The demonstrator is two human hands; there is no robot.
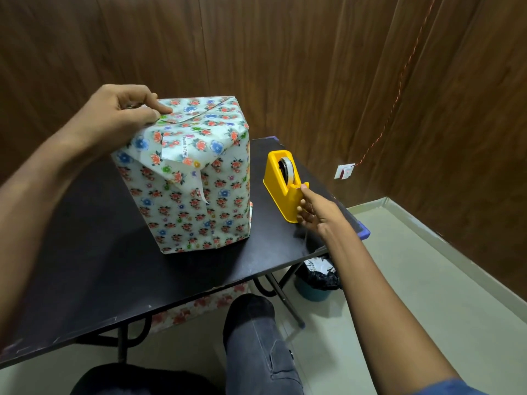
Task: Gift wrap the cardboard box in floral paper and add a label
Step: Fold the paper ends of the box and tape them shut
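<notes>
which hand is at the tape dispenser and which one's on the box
The right hand is at the yellow tape dispenser, fingertips at its cutter end. The left hand presses the folded paper on top of the floral-wrapped box.

My black bench [85, 280] carries the floral-wrapped box [194, 195] mid-top & yellow tape dispenser [281, 183] just right, near edge.

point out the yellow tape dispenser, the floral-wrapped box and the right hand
yellow plastic tape dispenser [278, 183], head view, on its left side wall.
floral-paper-wrapped cardboard box [194, 206], head view, on its front face.
right hand [315, 212], head view, on the back of the hand.
</notes>
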